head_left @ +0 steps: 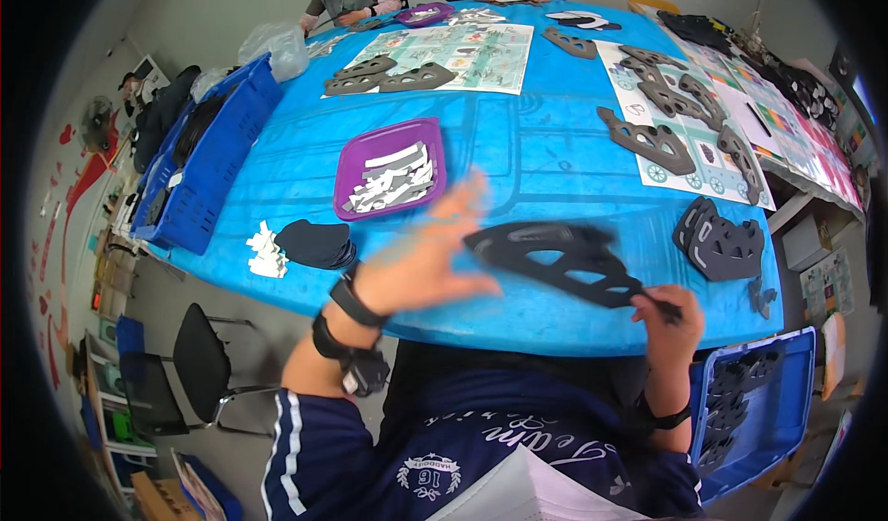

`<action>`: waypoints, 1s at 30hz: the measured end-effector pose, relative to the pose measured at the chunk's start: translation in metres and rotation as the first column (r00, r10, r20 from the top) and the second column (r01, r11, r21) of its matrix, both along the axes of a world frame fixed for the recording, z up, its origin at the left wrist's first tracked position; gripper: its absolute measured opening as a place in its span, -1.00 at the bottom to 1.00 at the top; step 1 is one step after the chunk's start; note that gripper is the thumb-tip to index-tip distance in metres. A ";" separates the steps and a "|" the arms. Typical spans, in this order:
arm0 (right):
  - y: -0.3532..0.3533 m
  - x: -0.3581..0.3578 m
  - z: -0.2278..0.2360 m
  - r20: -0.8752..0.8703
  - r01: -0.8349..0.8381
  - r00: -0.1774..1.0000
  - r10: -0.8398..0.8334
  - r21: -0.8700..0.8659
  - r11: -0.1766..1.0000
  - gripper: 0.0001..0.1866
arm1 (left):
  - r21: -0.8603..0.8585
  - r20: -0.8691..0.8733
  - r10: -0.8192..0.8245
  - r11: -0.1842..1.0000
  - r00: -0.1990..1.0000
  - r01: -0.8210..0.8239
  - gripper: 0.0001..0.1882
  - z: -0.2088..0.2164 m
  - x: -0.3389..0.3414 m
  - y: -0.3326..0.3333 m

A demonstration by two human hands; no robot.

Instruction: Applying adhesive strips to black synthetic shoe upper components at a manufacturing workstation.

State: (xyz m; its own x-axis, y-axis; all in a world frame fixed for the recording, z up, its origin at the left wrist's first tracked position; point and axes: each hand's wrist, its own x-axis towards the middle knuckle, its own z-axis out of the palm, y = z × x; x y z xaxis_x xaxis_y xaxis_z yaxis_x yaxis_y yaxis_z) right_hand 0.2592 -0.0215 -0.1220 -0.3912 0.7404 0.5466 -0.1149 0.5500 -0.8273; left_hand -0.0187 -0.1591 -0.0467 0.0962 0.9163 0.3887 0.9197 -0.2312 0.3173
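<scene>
Near the front of the table, my right hand (671,322) pinches the narrow right end of a long black cut-out pad (555,260). The pad reaches out to the left above the blue cover, slightly blurred. My left hand (430,253) is smeared by motion, with its fingers stretched and apart and nothing seen in it. It is close to the pad's left tip. Just beyond it sits a purple basket (344,180) of white and grey strips. Dark rounded pads (314,243) lie left of my left wrist, beside a small pile of white strips (266,251).
A stack of dark pads (720,241) stands at the right table edge. Several cut-out pads (652,142) lie on printed sheets (499,58). Blue crates stand at left (208,165) and lower right (803,373). Two people sit across the blue table (499,142). A black chair (202,359) is at left.
</scene>
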 end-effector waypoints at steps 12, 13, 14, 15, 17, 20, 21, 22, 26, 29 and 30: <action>0.031 0.009 -0.021 0.162 0.073 0.986 -0.046 -0.166 0.983 -0.87 | -0.521 -0.098 0.513 0.704 0.853 -0.483 -0.78 -0.033 -0.186 0.017; 0.032 0.009 -0.021 0.147 0.061 0.989 -0.034 -0.183 0.981 -0.86 | -0.547 -0.058 0.548 0.682 0.834 -0.486 -0.79 -0.033 -0.186 0.018; 0.032 0.009 -0.021 0.131 0.047 0.991 -0.021 -0.198 0.979 -0.86 | -0.572 -0.018 0.584 0.660 0.811 -0.488 -0.80 -0.032 -0.186 0.017; 0.031 0.009 -0.022 0.133 0.046 0.991 -0.019 -0.201 0.979 -0.86 | -0.639 0.034 0.585 0.636 0.810 -0.433 -0.78 -0.035 -0.193 0.016; 0.031 0.010 -0.023 0.147 0.050 0.989 -0.026 -0.159 0.986 -0.86 | -0.644 0.072 0.585 0.646 0.808 -0.409 -0.78 -0.033 -0.197 0.012; 0.031 0.014 -0.025 0.122 0.068 0.992 -0.043 -0.207 0.976 -0.84 | -0.615 0.118 0.575 0.682 0.810 -0.395 -0.80 -0.017 -0.185 0.013; 0.032 0.016 -0.027 0.127 0.075 0.991 -0.049 -0.209 0.975 -0.84 | -0.492 0.201 0.571 0.762 0.796 -0.422 -0.83 -0.009 -0.174 0.012; 0.032 0.017 -0.028 0.069 0.067 0.996 -0.051 -0.254 0.965 -0.82 | -0.356 0.279 0.557 0.817 0.783 -0.454 -0.85 0.003 -0.157 0.009; 0.033 0.017 -0.028 -0.150 0.018 0.986 -0.065 -0.294 0.956 -0.79 | 0.305 -0.202 0.238 0.937 0.950 -0.170 -0.85 0.012 -0.049 0.017; 0.035 0.016 -0.028 -0.264 -0.039 0.964 -0.035 -0.270 0.962 -0.78 | 0.238 -0.278 0.015 0.970 0.961 0.053 -0.80 -0.022 0.036 0.013; 0.036 0.015 -0.028 -0.321 -0.074 0.947 -0.015 -0.264 0.962 -0.78 | 0.205 -0.264 -0.047 0.973 0.963 0.103 -0.77 -0.032 0.059 0.012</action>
State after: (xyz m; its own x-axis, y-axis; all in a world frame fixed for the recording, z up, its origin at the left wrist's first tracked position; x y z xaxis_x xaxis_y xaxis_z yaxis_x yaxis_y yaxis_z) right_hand 0.2746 0.0140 -0.1500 -0.2549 0.8675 0.4273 -0.4080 0.3041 -0.8608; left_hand 0.0400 -0.1469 -0.0791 0.2833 0.8003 0.5285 0.9407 -0.3392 0.0093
